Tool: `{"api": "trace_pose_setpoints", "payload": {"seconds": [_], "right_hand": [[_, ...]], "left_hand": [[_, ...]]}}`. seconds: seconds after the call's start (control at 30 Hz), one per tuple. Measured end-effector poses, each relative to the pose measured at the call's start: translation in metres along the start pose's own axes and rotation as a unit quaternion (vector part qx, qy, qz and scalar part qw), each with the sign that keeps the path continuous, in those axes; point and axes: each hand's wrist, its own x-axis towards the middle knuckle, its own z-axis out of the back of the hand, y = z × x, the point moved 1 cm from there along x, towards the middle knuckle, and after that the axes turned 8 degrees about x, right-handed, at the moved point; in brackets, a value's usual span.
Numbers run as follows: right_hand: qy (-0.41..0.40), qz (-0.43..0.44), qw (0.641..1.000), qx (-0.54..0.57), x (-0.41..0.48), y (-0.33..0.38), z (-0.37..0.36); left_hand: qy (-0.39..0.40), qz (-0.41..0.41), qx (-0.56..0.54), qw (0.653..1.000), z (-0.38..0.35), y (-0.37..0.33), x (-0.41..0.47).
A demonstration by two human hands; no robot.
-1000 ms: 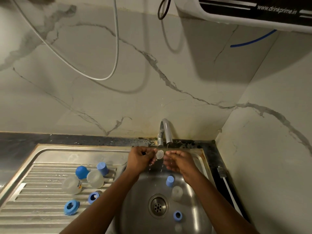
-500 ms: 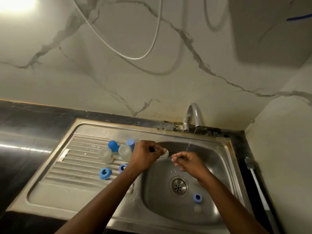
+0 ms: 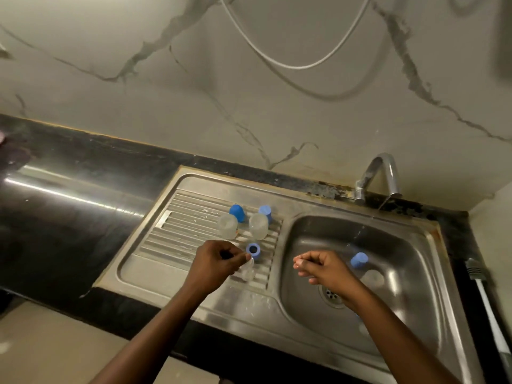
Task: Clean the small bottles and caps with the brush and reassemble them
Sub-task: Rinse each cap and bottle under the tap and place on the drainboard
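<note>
The left hand (image 3: 214,263) pinches a small clear piece (image 3: 247,268) over the drainboard (image 3: 177,234) near the basin's left rim, just below a blue cap (image 3: 253,250). Two clear bottles (image 3: 228,226) stand toward the drainboard's far edge. The right hand (image 3: 322,268), loosely curled and empty, hovers over the sink basin (image 3: 410,309), where another blue cap (image 3: 359,260) lies.

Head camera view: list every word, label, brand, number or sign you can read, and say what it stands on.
None can be read.
Clear bottles on the draining board: no label shows.
Blue caps: plain.
Tap and sink: no marking shows.
Wall: only marble veins.
</note>
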Motion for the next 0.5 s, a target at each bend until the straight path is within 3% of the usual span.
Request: {"api": "trace_pose_setpoints", "payload": {"seconds": [0.5], "right_hand": [[0.01,-0.022,1.0,-0.017,0.006,-0.009,-0.059]], "left_hand": [[0.013,0.051,0.062,0.997,0.033,0.077,0.011]]}}
